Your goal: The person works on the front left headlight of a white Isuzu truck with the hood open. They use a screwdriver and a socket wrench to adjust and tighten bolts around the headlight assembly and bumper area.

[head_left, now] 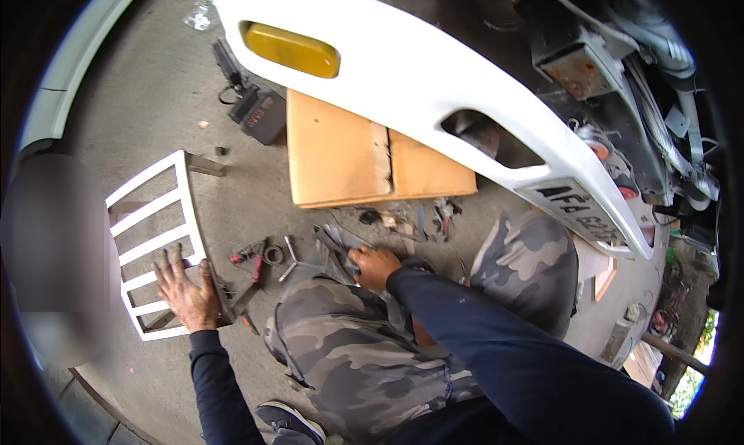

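My left hand [186,294] lies with its fingers spread on a white slatted grille [188,205], which rests on the concrete floor at the left. The thumb and fingers press near its lower slats without wrapping round them. Close to my knees, my right hand [375,267] is closed, its fingers curled against a crumpled dark grey piece [335,247]. Whether that piece is cloth or plastic I cannot tell. Between the two hands lie a red-handled hand tool [257,263], a roll of dark tape [273,254] and a metal wrench [290,259].
A large white bumper [403,65] with a yellow lamp [293,50] leans over a cardboard box [341,154]. Beside the box sits a black case [260,115]. Small parts [403,219] litter the floor before it. Exposed vehicle parts [612,73] stand at the right; a blurred shape fills the left.
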`<state>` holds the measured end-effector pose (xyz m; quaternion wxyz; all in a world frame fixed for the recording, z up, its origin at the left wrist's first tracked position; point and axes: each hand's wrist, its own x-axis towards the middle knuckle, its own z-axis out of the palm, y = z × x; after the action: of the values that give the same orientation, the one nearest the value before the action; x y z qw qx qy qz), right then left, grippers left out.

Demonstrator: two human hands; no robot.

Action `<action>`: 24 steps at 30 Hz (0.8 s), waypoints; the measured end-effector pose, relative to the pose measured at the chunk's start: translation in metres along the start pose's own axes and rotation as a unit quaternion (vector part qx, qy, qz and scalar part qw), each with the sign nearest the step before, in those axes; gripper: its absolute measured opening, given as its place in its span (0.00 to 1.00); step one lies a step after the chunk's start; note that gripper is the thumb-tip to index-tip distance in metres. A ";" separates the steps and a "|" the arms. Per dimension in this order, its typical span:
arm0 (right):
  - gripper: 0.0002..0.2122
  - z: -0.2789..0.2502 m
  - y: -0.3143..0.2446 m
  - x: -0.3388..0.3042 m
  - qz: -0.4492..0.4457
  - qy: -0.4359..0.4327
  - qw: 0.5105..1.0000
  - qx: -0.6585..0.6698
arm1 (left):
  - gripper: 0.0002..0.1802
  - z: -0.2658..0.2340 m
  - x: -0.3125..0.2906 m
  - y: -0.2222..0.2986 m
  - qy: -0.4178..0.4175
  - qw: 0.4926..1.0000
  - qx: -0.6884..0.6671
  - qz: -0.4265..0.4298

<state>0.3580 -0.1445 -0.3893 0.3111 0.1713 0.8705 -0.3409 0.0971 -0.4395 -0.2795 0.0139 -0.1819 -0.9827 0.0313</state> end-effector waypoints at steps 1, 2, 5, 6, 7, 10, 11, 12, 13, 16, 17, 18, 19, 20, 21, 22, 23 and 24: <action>0.23 0.003 0.002 0.005 -0.056 -0.008 0.998 -0.003 | 0.46 -0.002 0.000 0.001 -0.008 1.000 0.015 -0.005; 0.21 0.008 0.001 0.006 -0.058 0.033 0.997 0.024 | 0.46 -0.004 0.001 0.003 -0.031 0.999 0.025 -0.020; 0.19 0.016 0.007 0.012 0.036 0.006 0.999 0.001 | 0.45 -0.015 0.000 0.010 -0.021 1.000 0.001 -0.023; 0.17 0.015 0.010 0.014 0.055 -0.016 0.998 -0.007 | 0.45 -0.019 0.000 0.013 -0.040 0.999 -0.003 -0.037; 0.17 0.012 0.012 0.015 0.047 -0.052 0.997 -0.016 | 0.44 -0.022 0.000 0.016 -0.043 0.998 0.001 -0.039; 0.17 -0.022 0.010 0.021 0.015 -0.143 0.987 -0.075 | 0.44 -0.036 0.000 0.021 -0.045 0.997 -0.024 -0.050; 0.17 -0.041 0.005 0.018 -0.006 -0.166 0.980 -0.107 | 0.44 -0.040 0.000 0.022 -0.060 0.996 -0.034 -0.056; 0.17 -0.059 -0.004 0.011 -0.006 -0.198 0.970 -0.142 | 0.43 -0.043 0.000 0.022 -0.058 0.996 -0.047 -0.058; 0.18 -0.079 -0.016 0.000 -0.043 -0.168 0.967 -0.188 | 0.42 -0.045 -0.001 0.022 -0.062 0.994 -0.057 -0.065; 0.20 -0.152 -0.046 -0.055 -0.086 -0.066 0.956 -0.272 | 0.40 -0.044 -0.004 0.018 -0.059 0.994 -0.058 -0.072; 0.21 -0.173 -0.053 -0.080 -0.101 0.001 0.960 -0.260 | 0.40 -0.041 -0.005 0.016 -0.050 0.995 -0.059 -0.061; 0.21 -0.193 -0.056 -0.103 -0.111 0.036 0.961 -0.250 | 0.39 -0.036 -0.006 0.014 -0.038 0.997 -0.041 -0.048; 0.21 -0.211 -0.056 -0.126 -0.138 0.100 0.958 -0.232 | 0.38 -0.030 -0.006 0.010 -0.019 0.997 -0.061 -0.034; 0.21 -0.226 -0.051 -0.153 -0.115 0.128 0.961 -0.218 | 0.37 -0.023 -0.008 0.006 0.007 0.996 -0.087 -0.015; 0.21 -0.234 -0.046 -0.177 -0.118 0.191 0.954 -0.197 | 0.34 -0.014 -0.004 0.002 -0.005 0.998 -0.064 0.002; 0.22 -0.241 -0.040 -0.197 -0.080 0.182 0.964 -0.175 | 0.29 -0.006 -0.003 -0.003 0.032 0.996 0.022 0.076; 0.22 -0.250 -0.032 -0.211 -0.045 0.179 0.970 -0.157 | 0.24 0.000 -0.002 -0.010 -0.010 0.993 0.020 0.112; 0.19 -0.251 -0.027 -0.225 -0.003 0.194 0.973 -0.128 | 0.24 0.008 0.004 -0.014 0.086 0.979 0.037 0.182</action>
<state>0.4057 -0.0075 -0.0844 0.1547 0.1903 0.9510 -0.1883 0.0880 -0.4516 -0.2867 0.0991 -0.3589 -0.9265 0.0536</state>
